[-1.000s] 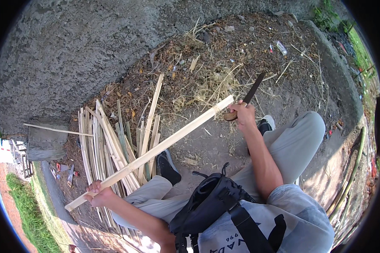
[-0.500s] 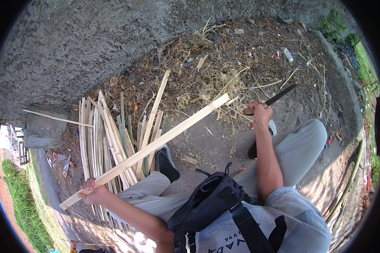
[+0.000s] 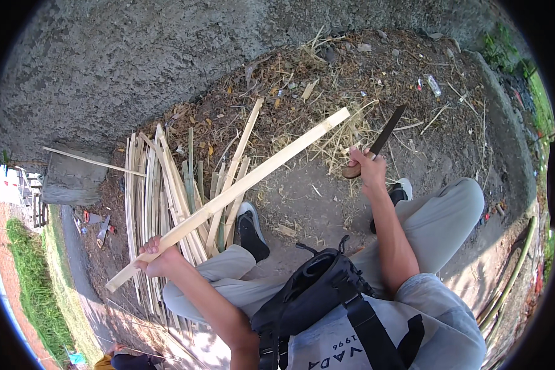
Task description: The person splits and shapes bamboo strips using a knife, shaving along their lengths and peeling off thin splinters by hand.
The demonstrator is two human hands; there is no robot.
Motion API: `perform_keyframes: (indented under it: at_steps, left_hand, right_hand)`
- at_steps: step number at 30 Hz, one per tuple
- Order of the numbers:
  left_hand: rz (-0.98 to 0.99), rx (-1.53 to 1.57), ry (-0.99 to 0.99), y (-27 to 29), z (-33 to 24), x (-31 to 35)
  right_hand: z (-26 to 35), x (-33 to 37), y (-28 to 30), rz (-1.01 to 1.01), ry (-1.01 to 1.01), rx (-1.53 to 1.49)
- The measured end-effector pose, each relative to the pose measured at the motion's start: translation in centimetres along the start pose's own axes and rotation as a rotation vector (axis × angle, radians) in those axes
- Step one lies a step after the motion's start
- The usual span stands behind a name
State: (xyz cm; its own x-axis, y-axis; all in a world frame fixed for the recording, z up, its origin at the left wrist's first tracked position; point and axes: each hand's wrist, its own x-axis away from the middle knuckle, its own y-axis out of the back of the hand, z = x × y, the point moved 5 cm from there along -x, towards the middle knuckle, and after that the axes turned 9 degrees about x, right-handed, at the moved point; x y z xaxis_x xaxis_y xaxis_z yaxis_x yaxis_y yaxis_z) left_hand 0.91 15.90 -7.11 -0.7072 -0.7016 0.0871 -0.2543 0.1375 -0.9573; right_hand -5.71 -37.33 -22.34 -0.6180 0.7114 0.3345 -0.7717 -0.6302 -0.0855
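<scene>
My left hand is closed around the lower end of a long, pale bamboo strip. The strip slants up to the right, its far end hanging over a patch of thin shavings. In my right hand is a machete, gripped by its brown handle. Its dark blade points up and away, to the right of the strip's far end and apart from it. Beneath the held strip, on the left, lies a pile of bamboo strips.
A rough grey wall runs along the far side, with a concrete block at left. Two handsaws lie beyond the pile. Green poles rest at right. A black bag sits at my waist. Another person is at lower left.
The machete has swung left, closer to the strip's far end, and its blade now points more steeply away from me. My left hand keeps its hold. The whole view has shifted slightly.
</scene>
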Motion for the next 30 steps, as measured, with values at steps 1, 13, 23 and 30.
perform_keyframes:
  at_steps: [1, 13, 23, 30]
  left_hand:
    - [0.003, 0.001, 0.0, 0.8, 0.5, -0.1]
    - [0.011, -0.108, 0.524, 4.9, 13.8, 6.5]
    - [0.013, -0.562, 0.848, 9.6, 19.1, 8.1]
    - [0.127, -0.59, 0.895, 10.5, 20.6, 10.4]
  right_hand:
    - [-0.2, 0.2, -0.7, 0.084, -0.005, -0.021]
    - [0.5, 4.2, -4.3, 0.349, -0.176, -0.532]
    - [3.2, 1.6, -0.5, 0.182, -0.058, -0.593]
    - [4.5, 0.7, 1.9, 0.149, 0.027, -0.651]
